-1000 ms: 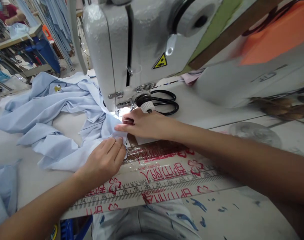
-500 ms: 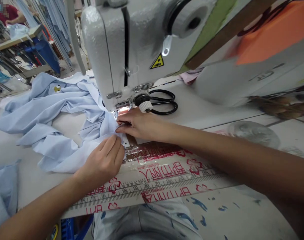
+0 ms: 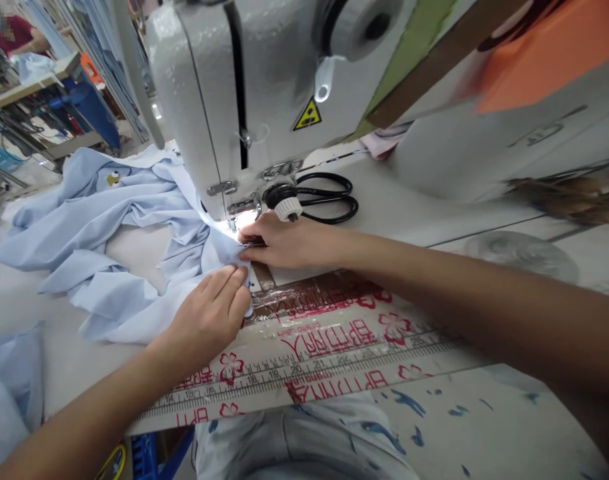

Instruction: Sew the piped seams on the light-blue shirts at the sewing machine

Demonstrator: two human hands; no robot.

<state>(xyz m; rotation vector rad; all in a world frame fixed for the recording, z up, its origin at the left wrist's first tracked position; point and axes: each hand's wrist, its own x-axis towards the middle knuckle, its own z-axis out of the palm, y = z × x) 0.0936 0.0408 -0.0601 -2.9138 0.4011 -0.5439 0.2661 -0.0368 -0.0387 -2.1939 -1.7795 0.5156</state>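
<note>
A light blue garment (image 3: 109, 233) lies bunched on the table left of a white sewing machine (image 3: 264, 93). Its near edge runs under the lit needle area. My left hand (image 3: 211, 317) is closed, pinching the fabric edge just in front of the presser foot. My right hand (image 3: 279, 241) rests on the machine bed beside the needle, its fingers pressed together on the same fabric edge.
Black scissors (image 3: 324, 198) lie on the machine bed behind my right hand. A printed ruler strip (image 3: 324, 363) runs along the table's front edge. More blue cloth (image 3: 7, 387) sits at the lower left. Another person (image 3: 14, 33) works at a far table.
My two hands have crept slightly toward the needle with the fabric edge. The camera view has shifted a little; nothing was let go.
</note>
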